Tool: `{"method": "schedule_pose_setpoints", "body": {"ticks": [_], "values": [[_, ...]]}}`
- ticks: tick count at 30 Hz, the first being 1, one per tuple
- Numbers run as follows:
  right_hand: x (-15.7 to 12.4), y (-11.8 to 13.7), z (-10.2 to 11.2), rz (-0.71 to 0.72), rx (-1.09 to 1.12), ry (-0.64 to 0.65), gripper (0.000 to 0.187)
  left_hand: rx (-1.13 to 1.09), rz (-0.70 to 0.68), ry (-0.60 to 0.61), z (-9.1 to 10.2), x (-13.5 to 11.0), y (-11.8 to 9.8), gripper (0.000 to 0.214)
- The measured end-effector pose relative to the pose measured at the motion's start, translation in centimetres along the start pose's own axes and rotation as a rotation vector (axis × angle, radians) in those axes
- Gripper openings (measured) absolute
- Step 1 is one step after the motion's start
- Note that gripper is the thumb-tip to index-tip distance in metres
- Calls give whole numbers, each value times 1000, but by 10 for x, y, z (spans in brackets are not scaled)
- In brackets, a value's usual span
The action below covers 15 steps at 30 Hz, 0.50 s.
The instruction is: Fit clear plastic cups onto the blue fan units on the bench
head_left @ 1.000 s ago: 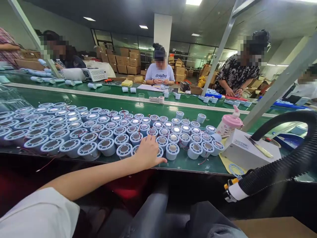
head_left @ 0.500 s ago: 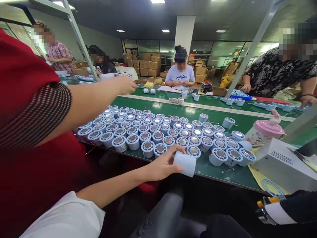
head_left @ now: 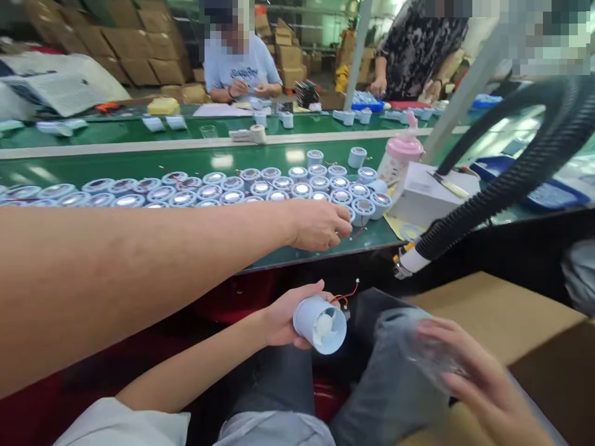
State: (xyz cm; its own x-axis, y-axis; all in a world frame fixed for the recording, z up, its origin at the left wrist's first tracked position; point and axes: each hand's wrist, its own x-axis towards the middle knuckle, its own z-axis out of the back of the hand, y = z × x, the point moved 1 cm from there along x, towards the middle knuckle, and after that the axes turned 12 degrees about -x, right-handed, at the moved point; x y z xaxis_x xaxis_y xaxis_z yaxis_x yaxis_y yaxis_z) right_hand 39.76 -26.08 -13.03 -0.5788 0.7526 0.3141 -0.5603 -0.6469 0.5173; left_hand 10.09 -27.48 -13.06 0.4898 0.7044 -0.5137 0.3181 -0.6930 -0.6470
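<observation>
My left hand (head_left: 281,316) is closed around a light blue round fan housing (head_left: 304,319) above my lap. Its open end faces me, showing white blades inside, and thin red and yellow wires (head_left: 346,297) with small connectors stick out behind. At the lower right, blurred by motion, my right hand (head_left: 483,371) grips a clear plastic piece (head_left: 430,353) whose exact shape I cannot make out. Beyond my hands, rows of similar housings (head_left: 232,197) stand on the green bench (head_left: 260,257).
A co-worker's arm (head_left: 209,238) crosses from the left, its hand by the front housings. A black flexible hose (head_left: 493,198) with a metal-tipped nozzle hangs at right, near a pale box (head_left: 423,198) and pink-lidded cup (head_left: 404,148). A cardboard box (head_left: 502,316) lies at lower right.
My view has swung right and down. My left hand has drawn the fan housing off the bench edge and turned its open end toward me. My right hand has entered with clear plastic.
</observation>
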Motion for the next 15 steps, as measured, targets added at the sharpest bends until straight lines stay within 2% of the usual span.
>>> {"method": "schedule_pose_setpoints", "body": {"ticks": [4,6,9,11,15], "values": [[26,24,-38,122,-241,31,46,233,22,79,-9,9,-3,31],[41,30,-49,81,-245,79,39,517,-114,65,-13,8,-6,23],[49,32,-52,-13,-77,196,14,918,-417,-47,-18,4,-9,18],[49,31,-49,-87,74,252,5,948,-522,-118,-16,3,-7,25],[47,30,-43,-214,202,220,24,866,-626,-138,-5,9,2,60]]}}
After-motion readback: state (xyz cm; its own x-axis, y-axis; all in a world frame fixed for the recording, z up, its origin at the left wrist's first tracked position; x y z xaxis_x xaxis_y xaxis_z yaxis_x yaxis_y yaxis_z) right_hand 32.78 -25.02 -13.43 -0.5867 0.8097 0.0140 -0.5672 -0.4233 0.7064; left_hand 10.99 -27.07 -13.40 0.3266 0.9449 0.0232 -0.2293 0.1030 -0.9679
